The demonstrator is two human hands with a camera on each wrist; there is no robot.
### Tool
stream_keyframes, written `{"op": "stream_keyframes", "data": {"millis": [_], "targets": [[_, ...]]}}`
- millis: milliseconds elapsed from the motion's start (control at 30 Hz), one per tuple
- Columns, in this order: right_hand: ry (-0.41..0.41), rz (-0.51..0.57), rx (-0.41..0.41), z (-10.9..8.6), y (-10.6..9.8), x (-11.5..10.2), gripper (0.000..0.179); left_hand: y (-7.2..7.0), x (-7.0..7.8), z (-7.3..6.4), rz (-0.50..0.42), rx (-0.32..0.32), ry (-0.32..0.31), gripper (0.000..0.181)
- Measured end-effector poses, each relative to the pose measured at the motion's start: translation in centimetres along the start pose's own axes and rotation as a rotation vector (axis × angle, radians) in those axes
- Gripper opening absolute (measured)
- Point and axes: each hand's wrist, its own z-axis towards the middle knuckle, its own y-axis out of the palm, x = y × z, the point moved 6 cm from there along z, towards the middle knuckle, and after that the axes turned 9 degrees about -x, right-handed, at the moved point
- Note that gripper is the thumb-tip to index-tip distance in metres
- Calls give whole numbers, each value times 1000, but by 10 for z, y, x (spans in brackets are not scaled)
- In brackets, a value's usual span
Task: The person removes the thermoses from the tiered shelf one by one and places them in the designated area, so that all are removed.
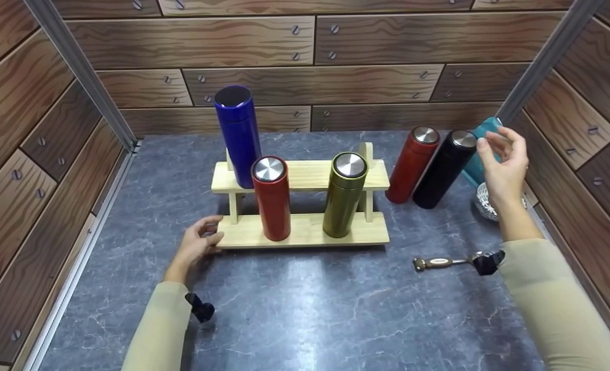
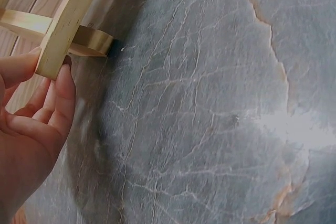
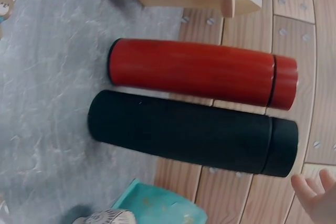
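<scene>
My left hand (image 1: 197,242) pinches the left end of the lower shelf of a two-tier wooden rack (image 1: 305,229); in the left wrist view thumb and fingers lie on both faces of the board (image 2: 55,45). A red thermos (image 1: 272,206) and an olive-gold thermos (image 1: 342,206) stand on that lower shelf. On the upper shelf, at the left, stands a blue thermos (image 1: 240,139). Beside the lid of a black thermos (image 1: 445,170) is my right hand (image 1: 508,167), fingers loosely bent and holding nothing. Another red thermos (image 3: 194,72) stands next to the black one.
Behind the right hand are a teal pouch (image 1: 475,167) and a small white patterned bowl (image 1: 485,203). A brown-handled tool (image 1: 439,263) lies on the grey marbled table (image 1: 305,309), partly under the right wrist camera. Wood-patterned walls (image 1: 263,41) enclose the back and sides.
</scene>
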Motion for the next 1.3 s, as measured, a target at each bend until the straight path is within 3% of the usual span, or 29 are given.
{"op": "stream_keyframes", "data": {"millis": [400,500,700,833,933,1067,1300], "targets": [[-82,-52,-77,-12,42,-43,42,11,18,-14,-14,-23,-18,48],[-91,-64,-89,-11,52,-43,41,10,19,-17,-13,-18,-17,48],[-83,-41,-141,-8,70,-35,45,5,16,-16,-24,-16,-1,48],[-74,-32,-189,-13,84,-42,43,1,4,-6,-33,-6,5,48],[-119,-12,-222,-15,96,-46,44,-1,-3,-1,-17,6,8,48],[-171,50,-259,-14,110,-47,47,0,-3,0,11,12,11,47],[-133,48,-335,-16,136,-56,48,1,-1,1,24,17,7,46]]}}
